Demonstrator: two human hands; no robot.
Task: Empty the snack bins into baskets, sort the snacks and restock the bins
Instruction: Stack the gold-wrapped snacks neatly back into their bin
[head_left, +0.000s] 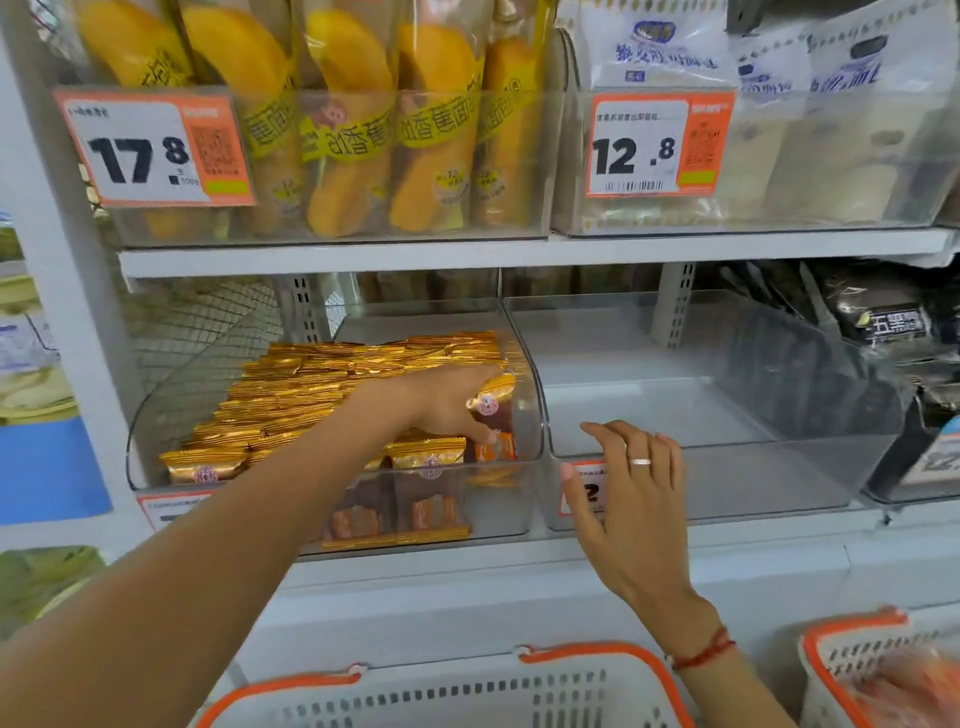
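**Left hand in the gold packets, right hand at the bare bin**

Nearest me, at the bottom edge, sits a white basket (457, 696) with an orange rim, and a second basket (852, 670) of the same kind shows at the lower right with something orange-pink and blurred inside it; I cannot tell what.

Above the first basket my right hand (631, 488) hangs in front of the right-hand clear bin (727, 467), fingers loose and spread, gripping nothing. A pale ring is on one finger and a red cord is round the wrist. The hand partly covers an orange price tag (584, 491) on that bin's front. Nothing lies in that bin.

My left arm crosses from the lower left into the left-hand clear bin (156, 415). There my left hand (447, 402) curls around a gold-wrapped snack packet (491, 402) at the bin's right side, thumb below and fingers over the top. The rest of the bin is filled with rows of gold packets (311, 384) standing on edge, with a few upright against the front wall.

Further right, dark packets (883, 322) fill the next bin.

On the shelf above, a bin of yellow banana-shaped bread packets (353, 130) carries a tag reading 17.8 (156, 148), and beside it white bags (675, 47) stand behind a tag reading 12.8 (657, 145).
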